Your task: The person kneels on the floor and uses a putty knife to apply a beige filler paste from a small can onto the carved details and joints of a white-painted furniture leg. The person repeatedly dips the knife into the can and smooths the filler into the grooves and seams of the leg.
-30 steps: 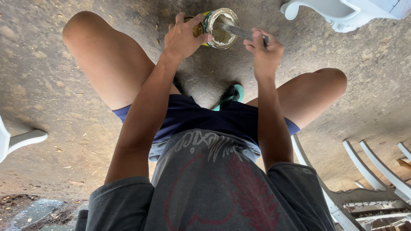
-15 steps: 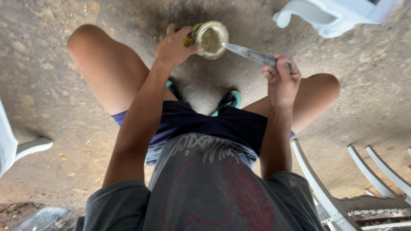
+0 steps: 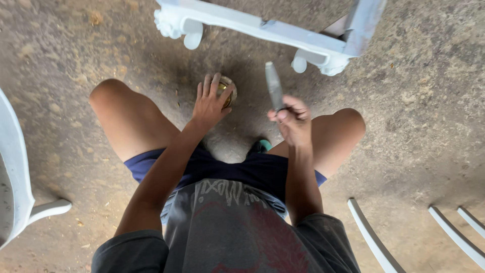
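Note:
My left hand (image 3: pixel 211 103) reaches down over a small round tin (image 3: pixel 226 90) with a golden, shiny inside that sits low by the dirt floor; the fingers curl over its rim and cover most of it. My right hand (image 3: pixel 292 119) is closed around the handle of a flat grey metal blade (image 3: pixel 274 86), which points up and away from me, clear of the tin. Both hands are between my bare knees, above dark blue shorts and a grey shirt.
A white-painted piece of furniture with rounded feet (image 3: pixel 262 28) stands just beyond the tin. A white chair leg (image 3: pixel 20 187) is at the left edge and white slats (image 3: pixel 374 237) at the lower right. The floor is rough brown earth.
The tin went from held up near the camera down to the floor. The blade came out of the tin and now points upward. The view shifted, bringing the white furniture closer.

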`<action>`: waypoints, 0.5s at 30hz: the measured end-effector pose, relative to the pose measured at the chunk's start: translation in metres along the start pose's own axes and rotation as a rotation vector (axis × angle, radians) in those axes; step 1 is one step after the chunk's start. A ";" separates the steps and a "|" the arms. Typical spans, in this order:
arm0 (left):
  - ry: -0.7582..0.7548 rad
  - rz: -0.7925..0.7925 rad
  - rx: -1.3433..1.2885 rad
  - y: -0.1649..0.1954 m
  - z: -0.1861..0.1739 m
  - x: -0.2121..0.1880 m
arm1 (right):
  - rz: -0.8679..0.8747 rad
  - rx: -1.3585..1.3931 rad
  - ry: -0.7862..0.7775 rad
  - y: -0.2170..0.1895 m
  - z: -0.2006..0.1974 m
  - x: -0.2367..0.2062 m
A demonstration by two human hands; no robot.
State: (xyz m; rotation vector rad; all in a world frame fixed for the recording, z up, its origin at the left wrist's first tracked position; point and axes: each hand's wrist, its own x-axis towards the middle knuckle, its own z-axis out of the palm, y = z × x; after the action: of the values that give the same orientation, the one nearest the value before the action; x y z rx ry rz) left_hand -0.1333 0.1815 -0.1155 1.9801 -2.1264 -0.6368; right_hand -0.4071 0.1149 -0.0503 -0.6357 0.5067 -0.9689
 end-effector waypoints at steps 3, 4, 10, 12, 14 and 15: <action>0.000 0.004 0.038 0.001 0.000 0.008 | 0.004 -0.048 -0.096 -0.001 0.008 0.005; 0.016 0.010 0.021 0.002 -0.001 0.009 | 0.000 -0.023 -0.109 -0.002 0.011 0.005; 0.002 -0.062 0.004 0.023 -0.006 0.025 | -0.031 -0.003 -0.175 -0.012 0.020 0.008; 0.023 -0.115 -0.006 0.028 -0.007 0.026 | -0.023 0.001 -0.169 -0.017 0.021 0.007; 0.078 -0.170 -0.049 0.034 -0.010 0.023 | -0.065 -0.026 -0.186 -0.024 0.022 0.006; 0.057 -0.198 -0.037 0.036 -0.012 0.023 | -0.085 -0.037 -0.196 -0.028 0.023 0.006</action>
State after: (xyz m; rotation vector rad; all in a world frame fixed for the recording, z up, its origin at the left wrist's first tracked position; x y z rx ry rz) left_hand -0.1640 0.1581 -0.0932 2.1793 -1.8877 -0.6364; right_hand -0.4055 0.1042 -0.0154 -0.7823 0.3268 -0.9671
